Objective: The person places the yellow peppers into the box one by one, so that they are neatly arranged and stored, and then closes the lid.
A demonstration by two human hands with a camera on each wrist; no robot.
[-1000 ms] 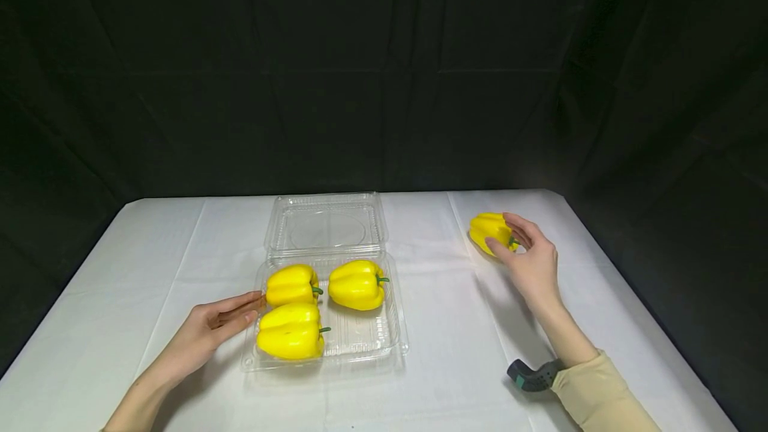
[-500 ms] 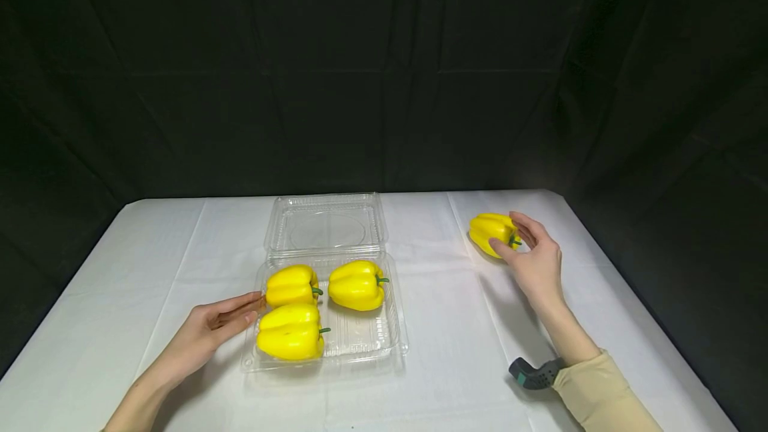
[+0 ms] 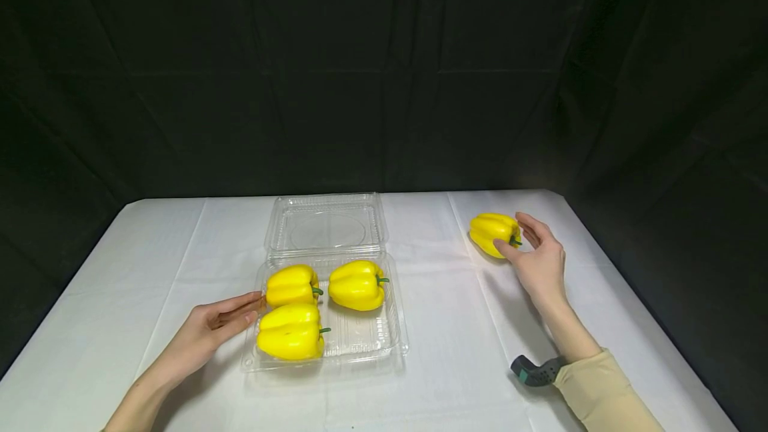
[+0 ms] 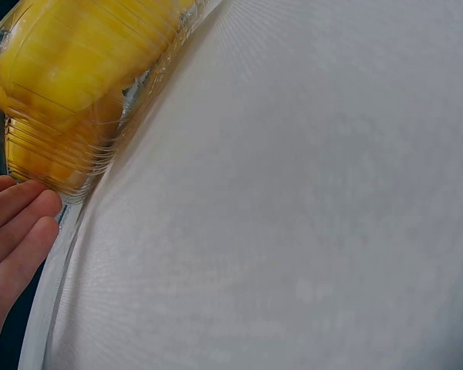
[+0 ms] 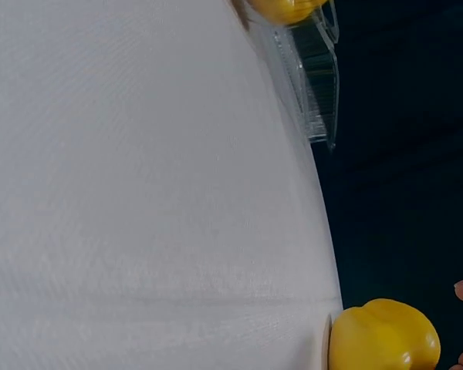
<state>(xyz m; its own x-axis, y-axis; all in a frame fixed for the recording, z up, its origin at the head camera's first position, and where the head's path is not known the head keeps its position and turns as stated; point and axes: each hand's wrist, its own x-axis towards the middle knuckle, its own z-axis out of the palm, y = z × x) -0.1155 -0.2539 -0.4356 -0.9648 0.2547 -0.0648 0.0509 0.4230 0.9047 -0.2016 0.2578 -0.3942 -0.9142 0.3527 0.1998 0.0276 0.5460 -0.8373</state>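
Three yellow bell peppers lie in the base of a clear plastic clamshell container (image 3: pixel 360 345): one at back left (image 3: pixel 291 285), one at front left (image 3: pixel 291 333), one at right (image 3: pixel 357 287). At the container's left side, the left hand (image 3: pixel 204 332) rests its nearly straight fingertips against the wall, seen also in the left wrist view (image 4: pixel 15 231). Another yellow bell pepper (image 3: pixel 489 232) sits on the table at the right, stem toward the right hand (image 3: pixel 540 262). That hand's thumb and fingers are spread near the stem end; the right wrist view shows fingertips apart from the pepper (image 5: pixel 386 339).
The container's clear lid (image 3: pixel 327 222) lies folded open toward the back. A white cloth (image 3: pixel 444 365) covers the table, with a black curtain (image 3: pixel 384 85) behind it. A dark grey device (image 3: pixel 534 372) sticks out at the right sleeve (image 3: pixel 603 392).
The right hand has drawn slightly right, away from the lone bell pepper, uncovering more of its stem end. The left hand and the container have stayed still.
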